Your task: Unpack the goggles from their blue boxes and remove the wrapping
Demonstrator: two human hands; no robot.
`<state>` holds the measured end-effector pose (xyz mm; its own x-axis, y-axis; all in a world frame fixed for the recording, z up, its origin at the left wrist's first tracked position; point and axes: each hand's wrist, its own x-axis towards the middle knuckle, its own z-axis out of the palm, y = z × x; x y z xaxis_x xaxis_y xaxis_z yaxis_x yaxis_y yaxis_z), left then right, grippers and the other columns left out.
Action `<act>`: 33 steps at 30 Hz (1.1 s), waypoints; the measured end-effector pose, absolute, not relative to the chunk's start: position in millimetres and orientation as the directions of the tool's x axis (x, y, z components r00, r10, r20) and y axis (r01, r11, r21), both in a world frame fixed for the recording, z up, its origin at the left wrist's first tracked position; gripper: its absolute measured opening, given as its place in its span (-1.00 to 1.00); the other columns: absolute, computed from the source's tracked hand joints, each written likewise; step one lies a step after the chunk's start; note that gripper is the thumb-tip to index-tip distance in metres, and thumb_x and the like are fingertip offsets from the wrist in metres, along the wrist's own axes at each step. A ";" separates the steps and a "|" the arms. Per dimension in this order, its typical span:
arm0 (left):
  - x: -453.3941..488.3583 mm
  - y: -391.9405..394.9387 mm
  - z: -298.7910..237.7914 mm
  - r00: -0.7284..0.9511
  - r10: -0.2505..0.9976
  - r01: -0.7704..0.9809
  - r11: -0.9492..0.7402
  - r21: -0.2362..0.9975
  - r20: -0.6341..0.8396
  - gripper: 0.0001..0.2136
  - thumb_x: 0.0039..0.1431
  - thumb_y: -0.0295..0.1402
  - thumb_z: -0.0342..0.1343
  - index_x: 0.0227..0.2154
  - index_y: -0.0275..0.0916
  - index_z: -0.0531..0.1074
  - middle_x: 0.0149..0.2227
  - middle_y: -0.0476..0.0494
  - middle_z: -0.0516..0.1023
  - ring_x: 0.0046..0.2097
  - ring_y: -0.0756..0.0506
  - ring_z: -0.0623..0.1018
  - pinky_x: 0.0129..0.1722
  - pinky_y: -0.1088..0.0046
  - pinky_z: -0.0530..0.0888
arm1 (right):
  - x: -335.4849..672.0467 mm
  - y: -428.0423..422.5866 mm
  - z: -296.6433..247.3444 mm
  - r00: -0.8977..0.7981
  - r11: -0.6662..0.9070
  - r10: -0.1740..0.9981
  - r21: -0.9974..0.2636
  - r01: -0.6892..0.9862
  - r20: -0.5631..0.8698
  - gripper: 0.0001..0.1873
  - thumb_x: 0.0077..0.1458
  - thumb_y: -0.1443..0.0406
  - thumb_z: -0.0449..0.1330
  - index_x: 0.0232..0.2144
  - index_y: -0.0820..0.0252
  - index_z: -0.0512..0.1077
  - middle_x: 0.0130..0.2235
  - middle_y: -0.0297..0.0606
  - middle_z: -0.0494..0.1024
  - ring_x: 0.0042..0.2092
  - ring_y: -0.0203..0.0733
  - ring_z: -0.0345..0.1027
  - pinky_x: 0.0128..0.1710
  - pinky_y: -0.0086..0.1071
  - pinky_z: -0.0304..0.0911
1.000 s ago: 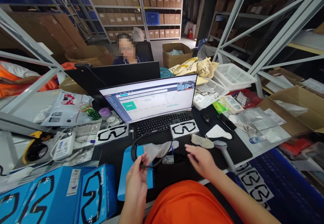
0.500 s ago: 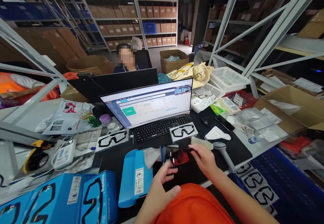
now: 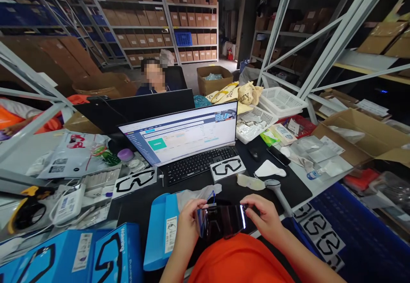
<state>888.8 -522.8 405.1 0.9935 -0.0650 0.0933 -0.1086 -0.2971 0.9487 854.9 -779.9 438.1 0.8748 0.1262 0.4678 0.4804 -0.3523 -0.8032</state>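
Observation:
A pair of dark wraparound sunglasses (image 3: 221, 221) is held up in front of my orange top, its shiny lens facing me. My left hand (image 3: 189, 217) pinches the left end of it, and my right hand (image 3: 261, 214) grips the right end by thumb and fingers. A blue tag or cord shows by the left fingertips. Just beyond my left hand lies a grey cloth pouch (image 3: 200, 193), partly over an opened blue box (image 3: 156, 231). To the right of the glasses are a pale wrapped piece (image 3: 250, 182) and a grey handheld scanner (image 3: 278, 193).
A monitor (image 3: 182, 135) and black keyboard (image 3: 195, 163) stand ahead. White cards (image 3: 227, 168) printed with goggle outlines lie near them. Blue boxes (image 3: 118, 253) crowd the front left. White baskets (image 3: 280, 101) and a carton (image 3: 361, 135) sit right. Another person sits behind the monitors.
My left hand, open before, has closed on the left end of the sunglasses. The glasses have come nearer my body and turned lens toward me. The view has shifted slightly.

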 end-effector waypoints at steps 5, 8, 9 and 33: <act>880.8 -517.4 407.4 0.971 -0.117 -0.237 -0.344 0.909 0.209 -0.80 0.18 -0.25 0.11 -0.39 -0.18 0.62 -0.36 -0.16 0.61 -0.28 -0.15 0.60 -0.27 0.36 0.50 | 849.9 -778.0 445.1 0.885 -0.372 0.194 -0.803 0.465 0.422 -0.80 0.24 0.38 0.16 -0.11 0.09 0.49 -0.26 -0.24 0.58 -0.26 -0.21 0.47 -0.29 -0.41 0.38; 876.1 -515.9 412.1 0.965 -0.097 -0.264 -0.344 0.901 0.245 -0.78 0.22 -0.26 0.10 -0.38 -0.18 0.63 -0.35 -0.17 0.62 -0.29 -0.14 0.61 -0.30 0.39 0.51 | 850.8 -776.5 449.8 0.885 -0.375 0.226 -0.802 0.465 0.407 -0.80 0.25 0.39 0.15 -0.10 0.08 0.48 -0.25 -0.24 0.57 -0.26 -0.22 0.45 -0.27 -0.41 0.38; 874.6 -515.3 413.5 0.961 -0.089 -0.276 -0.343 0.898 0.262 -0.78 0.23 -0.26 0.10 -0.38 -0.18 0.63 -0.36 -0.17 0.62 -0.30 -0.13 0.61 -0.32 0.41 0.51 | 851.7 -775.9 451.0 0.883 -0.373 0.235 -0.801 0.467 0.406 -0.79 0.25 0.39 0.14 -0.10 0.09 0.48 -0.25 -0.24 0.58 -0.25 -0.22 0.45 -0.26 -0.40 0.38; 837.5 -530.8 453.8 0.977 0.010 -0.196 -0.351 0.915 0.213 -0.79 0.08 -0.45 0.04 -0.50 -0.15 0.58 -0.51 -0.08 0.50 -0.45 -0.06 0.51 -0.49 0.48 0.42 | 860.9 -757.9 412.5 0.971 -0.453 0.226 -0.875 0.172 0.074 -0.77 0.12 0.33 0.14 -0.14 0.15 0.44 -0.35 -0.22 0.62 -0.27 -0.08 0.56 -0.26 -0.34 0.44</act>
